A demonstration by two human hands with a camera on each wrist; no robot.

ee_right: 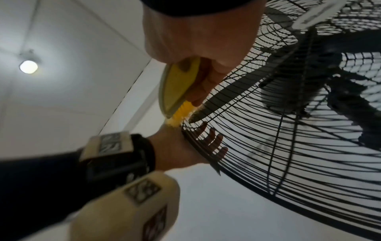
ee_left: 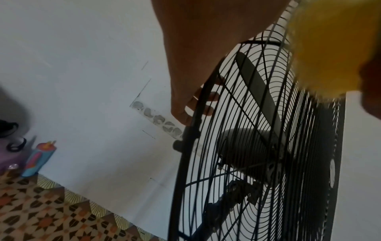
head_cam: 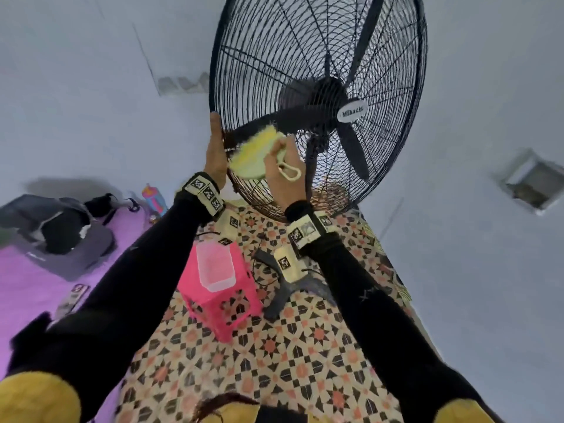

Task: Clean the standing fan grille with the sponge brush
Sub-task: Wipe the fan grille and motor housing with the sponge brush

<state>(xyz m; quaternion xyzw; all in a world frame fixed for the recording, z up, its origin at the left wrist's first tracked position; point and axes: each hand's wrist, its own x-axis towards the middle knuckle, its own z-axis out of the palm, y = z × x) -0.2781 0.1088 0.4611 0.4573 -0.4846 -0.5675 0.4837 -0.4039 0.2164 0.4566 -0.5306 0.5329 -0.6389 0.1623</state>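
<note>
Against the lower left part of the fan grille (head_cam: 317,96), both hands are at work. That black wire grille is round and tilted back a little, with the dark blades and motor hub behind it and a white oval badge (head_cam: 352,111) at its centre reading "Mikachi".

The left hand (head_cam: 215,151) is on the grille's left rim: its palm lies along the outer edge and, in the right wrist view, its fingers (ee_right: 214,140) curl round the rim and show through the wires from behind. So that grip is wrapped on the rim, not spread.

The right hand (head_cam: 282,175) is just to the right of it, in front of the wires. Its fingers and thumb are pinched round the sponge brush (head_cam: 254,154), a pale green oval body with yellow bristles. The bristle side (ee_right: 181,115) faces the grille and touches the wires close to the rim, right beside the left hand. A small pale clip loop (head_cam: 290,172) hangs from the brush's back end, near the wrist.

Both arms wear black sleeves and marker-covered wristbands.

Below the grille, the fan's dark base foot (head_cam: 283,288) stands on a patterned floor mat (head_cam: 274,355). Left of that foot sits a pink plastic stool (head_cam: 219,297) with a clear tub (head_cam: 215,267) on top. Further left of the fan, by the white wall, stands a colourful bottle (head_cam: 154,199).
</note>
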